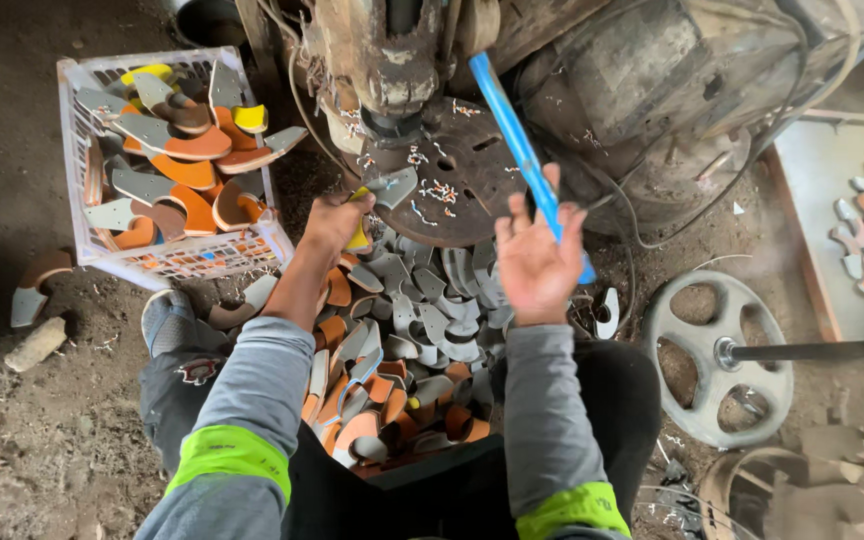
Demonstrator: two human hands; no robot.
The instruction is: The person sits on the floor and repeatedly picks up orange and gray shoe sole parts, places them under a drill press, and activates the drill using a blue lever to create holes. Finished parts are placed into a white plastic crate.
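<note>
At the round plate [457, 185] of the old press [392, 70], against its near left edge: left hand [335, 222] clenched on a grey blade piece [389, 186] with a yellow grip, tip laid flat on the plate under the press head. Right hand [537, 262] raised above the plate's near right edge, palm up, fingers loosely curled round the blue lever [522, 150]; grip looks light, perhaps only half closed. Best done, by the look of it, with the piece seated flat and square under the head and fingertips kept back at the grip end. Both forearms stretched forward over the heap [402, 360] of grey and orange pieces on the floor. Off to the left, a white crate [77, 150] holding more pieces.
</note>
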